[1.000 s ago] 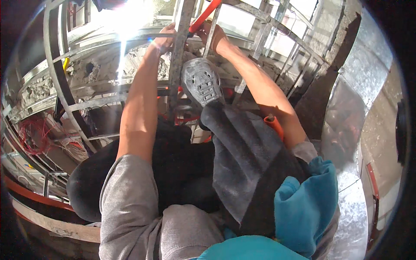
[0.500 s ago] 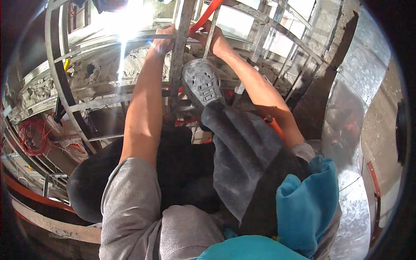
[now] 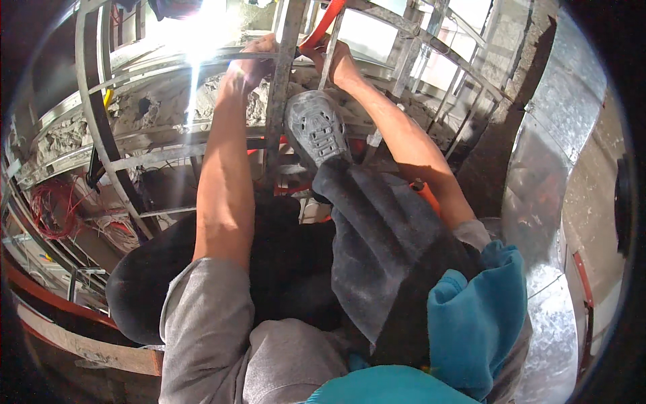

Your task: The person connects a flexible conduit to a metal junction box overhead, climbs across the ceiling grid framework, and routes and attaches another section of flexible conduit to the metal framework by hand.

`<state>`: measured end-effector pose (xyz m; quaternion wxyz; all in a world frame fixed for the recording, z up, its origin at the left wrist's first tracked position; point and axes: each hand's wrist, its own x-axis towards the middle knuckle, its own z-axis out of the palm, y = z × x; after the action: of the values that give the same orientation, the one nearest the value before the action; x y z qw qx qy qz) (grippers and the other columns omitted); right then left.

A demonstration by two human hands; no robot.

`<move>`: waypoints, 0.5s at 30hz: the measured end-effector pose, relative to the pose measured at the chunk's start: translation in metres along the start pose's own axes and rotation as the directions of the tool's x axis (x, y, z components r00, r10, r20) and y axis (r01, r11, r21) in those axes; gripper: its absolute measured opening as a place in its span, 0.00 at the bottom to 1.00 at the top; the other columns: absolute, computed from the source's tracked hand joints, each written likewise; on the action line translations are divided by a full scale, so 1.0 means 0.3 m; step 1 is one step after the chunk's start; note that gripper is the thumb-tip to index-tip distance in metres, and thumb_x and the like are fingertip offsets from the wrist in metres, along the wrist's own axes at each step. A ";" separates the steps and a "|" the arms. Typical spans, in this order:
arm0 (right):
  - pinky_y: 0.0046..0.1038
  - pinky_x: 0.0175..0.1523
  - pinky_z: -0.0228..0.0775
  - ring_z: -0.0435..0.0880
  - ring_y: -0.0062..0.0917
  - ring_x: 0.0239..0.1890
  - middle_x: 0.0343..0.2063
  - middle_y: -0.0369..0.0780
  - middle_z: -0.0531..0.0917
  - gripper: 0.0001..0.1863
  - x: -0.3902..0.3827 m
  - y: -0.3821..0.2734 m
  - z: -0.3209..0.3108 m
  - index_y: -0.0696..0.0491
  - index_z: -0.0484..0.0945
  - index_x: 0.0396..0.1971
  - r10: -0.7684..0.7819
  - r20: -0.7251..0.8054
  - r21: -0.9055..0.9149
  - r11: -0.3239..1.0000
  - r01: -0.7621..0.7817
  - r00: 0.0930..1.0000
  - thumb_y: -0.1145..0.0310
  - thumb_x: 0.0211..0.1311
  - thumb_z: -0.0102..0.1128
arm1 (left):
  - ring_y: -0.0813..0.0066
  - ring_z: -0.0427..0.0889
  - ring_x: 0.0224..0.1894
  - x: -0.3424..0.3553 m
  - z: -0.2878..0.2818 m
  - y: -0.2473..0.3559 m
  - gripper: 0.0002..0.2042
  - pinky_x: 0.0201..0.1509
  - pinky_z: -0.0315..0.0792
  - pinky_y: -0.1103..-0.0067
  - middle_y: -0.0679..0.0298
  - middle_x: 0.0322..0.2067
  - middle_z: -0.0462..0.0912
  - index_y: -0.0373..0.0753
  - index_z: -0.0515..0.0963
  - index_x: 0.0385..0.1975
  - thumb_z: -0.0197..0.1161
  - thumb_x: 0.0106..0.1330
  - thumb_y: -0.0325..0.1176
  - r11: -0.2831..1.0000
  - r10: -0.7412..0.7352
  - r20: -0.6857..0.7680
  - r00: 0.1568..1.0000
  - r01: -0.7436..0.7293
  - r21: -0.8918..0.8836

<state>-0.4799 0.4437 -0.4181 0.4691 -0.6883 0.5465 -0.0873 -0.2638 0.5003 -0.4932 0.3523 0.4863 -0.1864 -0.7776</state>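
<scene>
Both my arms reach forward into a frame of metal bars. My left hand [image 3: 258, 59] is beside the upright metal bar [image 3: 281, 87], its fingers curled and partly lost in glare and behind the thin crossbar. What it holds, if anything, is hidden. On the other side of that upright, my right hand [image 3: 340, 60] is closed around the lower end of a red strip [image 3: 327, 23], behind a narrow slanting bar [image 3: 330, 54]. My grey, dusty shoe [image 3: 316, 128] rests just below the hands, between the bars.
Rough grey masonry [image 3: 155, 108] lies behind the frame. Coiled red wire [image 3: 54, 209] hangs at the left, below a metal ladder-like section [image 3: 101, 135]. A shiny sheet-metal duct [image 3: 545, 155] runs along the right. A wooden beam [image 3: 101, 350] crosses the lower left.
My left hand has bent at the wrist and its fingers have shifted upward a little. The right hand stays at the red strip. The view has shifted slightly.
</scene>
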 end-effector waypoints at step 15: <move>0.32 0.44 0.78 0.86 0.25 0.36 0.32 0.40 0.88 0.12 -0.036 -0.050 -0.009 0.56 0.84 0.39 0.001 -0.004 0.086 0.996 -0.001 1.000 0.64 0.62 0.71 | 0.64 0.80 0.53 -0.150 0.084 0.032 0.15 0.59 0.74 0.71 0.56 0.49 0.83 0.33 0.80 0.49 0.61 0.66 0.33 0.961 -0.219 -0.020 0.975 0.213 -0.175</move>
<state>-0.4759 0.4506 -0.4012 0.4973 -0.6670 0.5434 -0.1118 -0.2702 0.5252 -0.4475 0.3096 0.4869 -0.0575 -0.8147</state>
